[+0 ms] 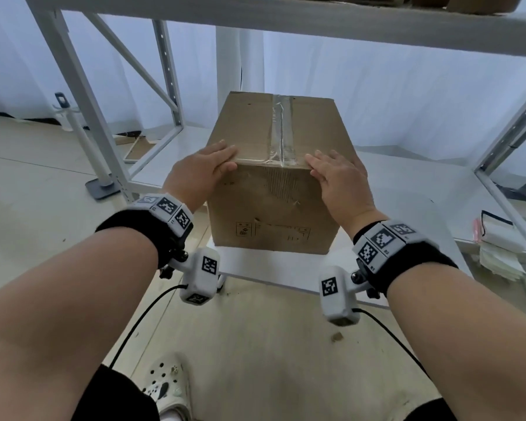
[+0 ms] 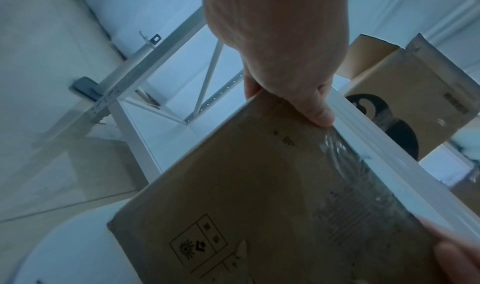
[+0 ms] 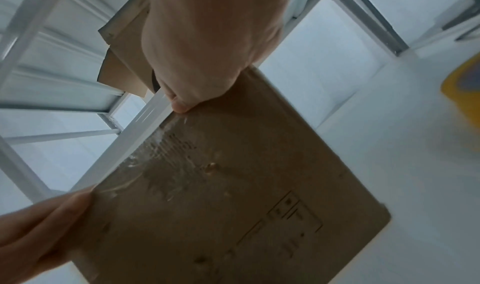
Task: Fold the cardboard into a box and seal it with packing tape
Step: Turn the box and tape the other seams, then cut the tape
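Note:
A closed brown cardboard box (image 1: 274, 205) stands on the white lower shelf (image 1: 407, 189). Clear packing tape (image 1: 281, 132) runs along its top seam and down over the near edge. My left hand (image 1: 208, 165) lies on the near left top edge, fingers flat on the lid. My right hand (image 1: 336, 174) lies on the near right top edge in the same way. The left wrist view shows the left thumb (image 2: 319, 114) pressed on the box's front face (image 2: 246, 196). In the right wrist view the right thumb (image 3: 180, 104) touches the front face (image 3: 246, 196) by the tape.
An upper shelf beam (image 1: 286, 22) passes just above the box, with other cardboard boxes (image 2: 405, 95) on it. A stack of papers (image 1: 498, 238) lies at the right of the shelf. A white stand with a grey base (image 1: 102, 189) is on the floor at left.

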The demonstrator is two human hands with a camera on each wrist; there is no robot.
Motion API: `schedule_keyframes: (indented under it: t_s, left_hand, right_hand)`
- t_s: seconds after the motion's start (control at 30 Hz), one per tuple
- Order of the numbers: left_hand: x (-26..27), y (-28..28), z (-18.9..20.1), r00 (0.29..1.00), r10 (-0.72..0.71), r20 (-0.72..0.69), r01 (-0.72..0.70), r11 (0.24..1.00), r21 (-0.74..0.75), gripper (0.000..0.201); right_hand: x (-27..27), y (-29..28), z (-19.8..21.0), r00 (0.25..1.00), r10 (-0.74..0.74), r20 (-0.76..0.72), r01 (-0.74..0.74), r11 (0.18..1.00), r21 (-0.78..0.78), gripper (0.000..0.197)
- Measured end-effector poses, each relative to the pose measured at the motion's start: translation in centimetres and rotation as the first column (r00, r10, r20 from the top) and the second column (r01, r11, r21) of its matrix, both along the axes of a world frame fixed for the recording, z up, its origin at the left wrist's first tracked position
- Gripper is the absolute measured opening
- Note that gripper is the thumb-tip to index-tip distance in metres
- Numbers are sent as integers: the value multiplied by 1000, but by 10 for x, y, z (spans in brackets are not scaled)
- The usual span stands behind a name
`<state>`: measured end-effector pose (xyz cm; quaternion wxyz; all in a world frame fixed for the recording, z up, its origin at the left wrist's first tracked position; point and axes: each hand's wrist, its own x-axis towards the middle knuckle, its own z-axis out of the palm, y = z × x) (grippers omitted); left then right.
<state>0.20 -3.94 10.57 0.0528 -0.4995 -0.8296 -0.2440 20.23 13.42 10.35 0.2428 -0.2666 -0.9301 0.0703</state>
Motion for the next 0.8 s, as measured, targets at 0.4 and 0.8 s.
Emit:
schedule_keyframes:
  t_s: [0.4,0.8]
  left_hand:
    - [107,18,-1,877,-420,-234,458,878,137,29]
    - [35,12,33,992,-91,-86,101,988,121,20]
  right_hand:
    - [0,-14,21,953,-246,-178,54,716,-696,53]
    - [-25,-42,19,975,-192,111,220,786,-578,100]
